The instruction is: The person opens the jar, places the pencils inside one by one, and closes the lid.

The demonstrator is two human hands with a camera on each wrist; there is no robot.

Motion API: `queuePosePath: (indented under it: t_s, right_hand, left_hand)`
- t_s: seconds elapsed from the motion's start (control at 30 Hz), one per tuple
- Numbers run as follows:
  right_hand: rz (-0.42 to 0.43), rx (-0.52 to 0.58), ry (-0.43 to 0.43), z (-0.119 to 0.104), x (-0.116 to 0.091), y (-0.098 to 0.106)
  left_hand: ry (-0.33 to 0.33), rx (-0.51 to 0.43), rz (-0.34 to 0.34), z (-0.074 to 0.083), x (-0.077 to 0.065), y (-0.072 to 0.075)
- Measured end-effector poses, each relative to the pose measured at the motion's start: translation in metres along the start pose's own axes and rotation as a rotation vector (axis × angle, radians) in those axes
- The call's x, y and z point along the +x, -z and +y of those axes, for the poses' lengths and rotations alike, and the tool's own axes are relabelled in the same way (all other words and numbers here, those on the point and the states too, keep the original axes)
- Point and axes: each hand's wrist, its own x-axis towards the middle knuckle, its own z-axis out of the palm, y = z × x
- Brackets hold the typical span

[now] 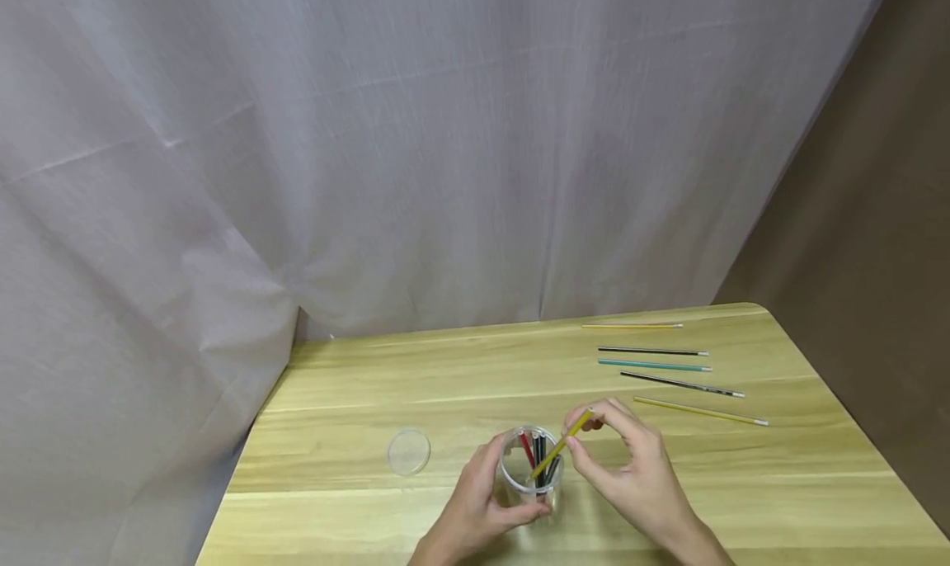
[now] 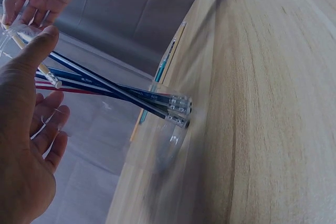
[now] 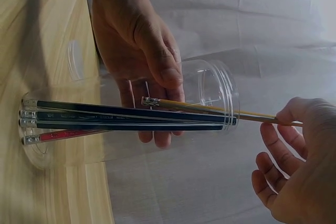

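My left hand [image 1: 475,504] grips a clear plastic jar [image 3: 227,85], its thumb and fingers around the wall. The jar stands upright on the table. Inside lean several dark pencils [image 3: 131,121] and a red pencil [image 3: 65,134], eraser ends down. Between thumb and fingertips my right hand [image 1: 640,471] pinches a yellow pencil [image 1: 566,446] near its upper end. That pencil slants through the jar's mouth, and its eraser end hangs inside, above the jar's bottom. In the right wrist view, the left-hand fingers [image 3: 161,136] show behind the clear wall.
A clear round lid [image 1: 408,452] lies left of the jar. To the right, spaced in a row, lie a teal pencil [image 1: 655,365], black pencils [image 1: 683,384] and yellow pencils [image 1: 701,412]. A grey curtain [image 1: 445,178] hangs behind the wooden table [image 1: 334,401].
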Motion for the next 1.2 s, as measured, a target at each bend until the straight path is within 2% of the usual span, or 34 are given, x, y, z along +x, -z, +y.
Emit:
queuePosePath:
  t_s: [0.3, 0.53, 0.7, 1.0, 1.2]
  right_hand:
    - [-0.038, -0.016, -0.054, -0.001, -0.006, -0.003]
    - [-0.044, -0.018, -0.063, 0.0, -0.01, -0.005]
    - [-0.037, -0.017, -0.042, 0.001, -0.004, -0.005]
    - [-0.039, 0.009, -0.036, -0.007, 0.014, 0.005]
    - [-0.047, 0.014, -0.055, -0.014, 0.011, 0.007]
  left_hand:
    - [0.061, -0.018, -0.021, 0.003, -0.004, 0.001]
    - [0.027, 0.01, -0.003, 0.003, -0.005, 0.0]
    - [0.0, 0.036, 0.005, 0.0, 0.002, 0.003]
    - [-0.025, 0.042, 0.006, 0.008, 0.025, 0.015]
    - [0.006, 0.017, -0.009, 0.016, 0.021, 0.016]
